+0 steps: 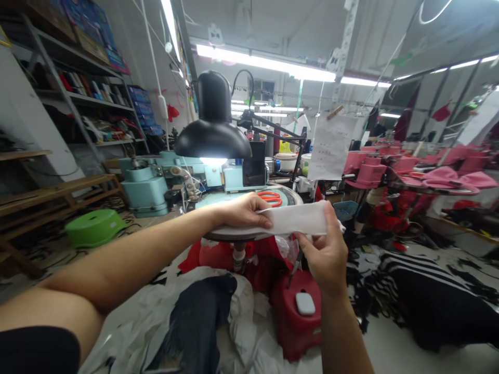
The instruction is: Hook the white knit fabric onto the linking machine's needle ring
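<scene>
A flat white fabric band [298, 219] is stretched level between my two hands, above the near edge of a round sewing machine table [291, 193]. My left hand [247, 212] pinches its left end, thumb on top. At the other end my right hand [326, 244] grips the band, thumb along the lower edge and fingers partly behind it. A thin dark pointed tool [296, 266] shows just below my right hand; whether that hand holds it I cannot tell. Orange-handled scissors [271, 198] lie on the table behind the band.
A black lamp [213, 137] hangs over the light-blue sewing machine [234, 178]. Below are a red stool [290, 332] with a white case [305, 304] and heaped pale cloth [249, 322]. A green stool [93, 227] stands left; pink machines [366, 169] stand right.
</scene>
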`<state>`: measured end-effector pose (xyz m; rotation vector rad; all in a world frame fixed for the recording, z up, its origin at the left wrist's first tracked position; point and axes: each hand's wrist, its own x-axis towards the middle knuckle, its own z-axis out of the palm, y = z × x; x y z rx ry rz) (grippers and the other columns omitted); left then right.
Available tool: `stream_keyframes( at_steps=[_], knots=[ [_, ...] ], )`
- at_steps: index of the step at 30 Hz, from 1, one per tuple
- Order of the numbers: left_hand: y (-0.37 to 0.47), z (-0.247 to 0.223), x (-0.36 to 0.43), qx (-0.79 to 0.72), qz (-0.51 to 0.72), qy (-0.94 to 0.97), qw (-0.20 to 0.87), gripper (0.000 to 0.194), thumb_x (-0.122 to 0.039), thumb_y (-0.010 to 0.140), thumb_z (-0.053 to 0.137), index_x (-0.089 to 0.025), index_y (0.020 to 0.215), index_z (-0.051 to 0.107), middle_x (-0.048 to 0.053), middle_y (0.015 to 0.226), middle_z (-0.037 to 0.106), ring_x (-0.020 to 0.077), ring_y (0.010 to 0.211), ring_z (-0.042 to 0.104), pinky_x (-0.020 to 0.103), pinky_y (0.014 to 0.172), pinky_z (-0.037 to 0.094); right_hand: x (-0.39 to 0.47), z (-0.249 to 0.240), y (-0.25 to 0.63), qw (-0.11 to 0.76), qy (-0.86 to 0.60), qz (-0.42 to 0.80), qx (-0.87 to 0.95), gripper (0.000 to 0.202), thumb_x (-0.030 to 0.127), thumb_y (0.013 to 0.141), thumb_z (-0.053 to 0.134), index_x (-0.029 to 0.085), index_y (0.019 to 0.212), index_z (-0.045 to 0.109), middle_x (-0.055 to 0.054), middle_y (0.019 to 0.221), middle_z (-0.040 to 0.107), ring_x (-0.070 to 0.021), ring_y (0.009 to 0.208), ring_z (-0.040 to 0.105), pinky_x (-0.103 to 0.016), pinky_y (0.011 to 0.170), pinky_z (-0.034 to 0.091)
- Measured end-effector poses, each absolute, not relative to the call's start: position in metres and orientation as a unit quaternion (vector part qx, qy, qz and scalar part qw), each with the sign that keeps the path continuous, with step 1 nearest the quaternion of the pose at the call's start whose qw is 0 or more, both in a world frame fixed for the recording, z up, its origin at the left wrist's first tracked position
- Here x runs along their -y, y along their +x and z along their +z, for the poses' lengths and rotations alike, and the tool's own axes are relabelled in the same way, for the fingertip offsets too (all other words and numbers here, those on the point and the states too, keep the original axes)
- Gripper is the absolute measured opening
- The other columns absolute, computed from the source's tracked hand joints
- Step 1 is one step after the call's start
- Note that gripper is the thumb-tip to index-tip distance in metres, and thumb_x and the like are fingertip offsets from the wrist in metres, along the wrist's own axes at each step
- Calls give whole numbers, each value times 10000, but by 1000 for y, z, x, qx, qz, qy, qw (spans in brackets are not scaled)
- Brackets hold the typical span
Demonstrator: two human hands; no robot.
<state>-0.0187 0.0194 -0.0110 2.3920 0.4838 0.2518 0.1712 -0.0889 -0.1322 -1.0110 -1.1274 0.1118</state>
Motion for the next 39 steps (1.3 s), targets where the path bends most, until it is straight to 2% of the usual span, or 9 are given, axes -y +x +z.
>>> stream_keyframes(
  at_steps=[4, 6, 8, 11, 14, 16, 21, 34, 39],
  knots=[
    [-18, -10, -19, -196, 95, 919, 328, 296, -397, 783, 698, -105, 828, 712, 13, 759, 638, 146, 741, 568, 207, 701, 448, 83, -133, 165, 727, -457, 22, 512, 811, 299, 780, 759, 239, 1504, 398, -141, 1496, 488, -210, 893, 725, -303, 731, 636],
    [-15, -6, -20, -197, 83, 922, 323, 273, -379, 786, 687, -113, 845, 711, 5, 768, 634, 146, 744, 565, 206, 700, 445, 79, -135, 162, 724, -450, 5, 523, 720, 262, 809, 716, 237, 1477, 447, -124, 1448, 549, -248, 1022, 710, -366, 864, 615],
    [-10, -1, -21, -200, 62, 924, 319, 204, -318, 772, 679, -128, 842, 705, -8, 764, 628, 143, 729, 562, 203, 678, 438, 73, -135, 159, 707, -432, -6, 560, 614, 212, 824, 665, 239, 1421, 527, -97, 1393, 606, -277, 1191, 637, -438, 1043, 513],
    [-5, 4, -20, -215, 44, 925, 311, 155, -266, 747, 665, -138, 828, 691, -16, 743, 617, 137, 679, 549, 197, 597, 410, 68, -130, 158, 666, -420, 35, 616, 637, 213, 815, 660, 255, 1432, 510, -75, 1430, 576, -287, 1297, 557, -467, 1119, 432],
    [-6, 1, -19, -237, 61, 920, 307, 247, -357, 763, 683, -135, 872, 693, -14, 734, 618, 128, 639, 538, 193, 553, 391, 68, -124, 164, 700, -388, 112, 589, 782, 267, 836, 672, 239, 1535, 322, -104, 1546, 432, -276, 1359, 496, -431, 1097, 460],
    [-8, -3, -19, -238, 75, 918, 309, 309, -416, 767, 700, -130, 885, 699, -10, 732, 619, 127, 646, 540, 189, 563, 399, 72, -122, 171, 731, -367, 152, 554, 839, 281, 826, 700, 208, 1548, 280, -142, 1574, 374, -280, 1340, 519, -404, 1054, 502],
    [-7, -9, -20, -214, 83, 916, 330, 381, -477, 740, 744, -104, 815, 724, 4, 713, 623, 132, 669, 551, 193, 599, 419, 91, -129, 187, 752, -376, 177, 512, 941, 288, 737, 807, 204, 1535, 316, -157, 1559, 393, -305, 1312, 546, -417, 1028, 519],
    [-7, -12, -23, -200, 112, 913, 336, 379, -452, 752, 741, -87, 852, 749, 28, 740, 668, 152, 705, 582, 222, 669, 456, 81, -136, 177, 756, -427, 47, 494, 771, 291, 789, 752, 222, 1486, 430, -146, 1501, 482, -254, 1116, 675, -328, 871, 606],
    [-6, -10, -22, -211, 115, 915, 324, 347, -423, 772, 716, -88, 856, 742, 19, 741, 654, 146, 703, 571, 210, 651, 443, 78, -138, 176, 753, -430, 38, 497, 749, 281, 792, 744, 223, 1476, 445, -124, 1516, 469, -279, 1308, 543, -356, 982, 554]
  ],
)
